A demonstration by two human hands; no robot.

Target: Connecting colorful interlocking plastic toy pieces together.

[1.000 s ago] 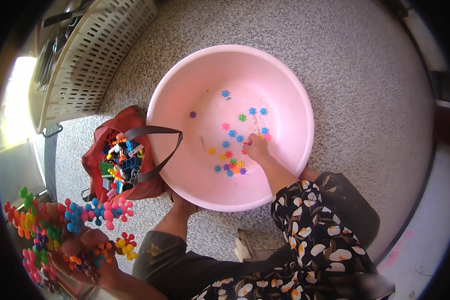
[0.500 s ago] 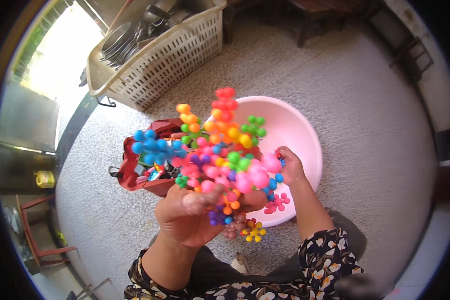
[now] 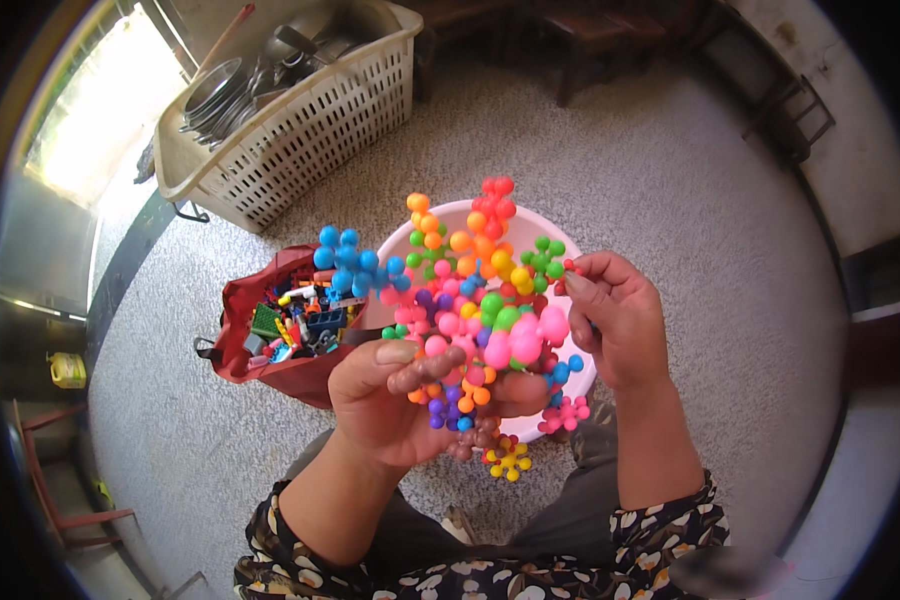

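Head view: Holding toy cluster [image 3: 505,318] up in front of pink basin [image 3: 454,212] with half-curled left hand [image 3: 385,405]. Pinching 1 red piece [image 3: 561,287] in fingertips of right hand [image 3: 622,320], just beside cluster; cannot tell whether touching. Could snap off outer pieces [image 3: 509,460] by gripping too hard; could drop red piece if pinch slips.

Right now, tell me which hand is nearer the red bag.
Left: the left hand is just right of the red bag; the right hand is farther, at the right edge of the colourful cluster.
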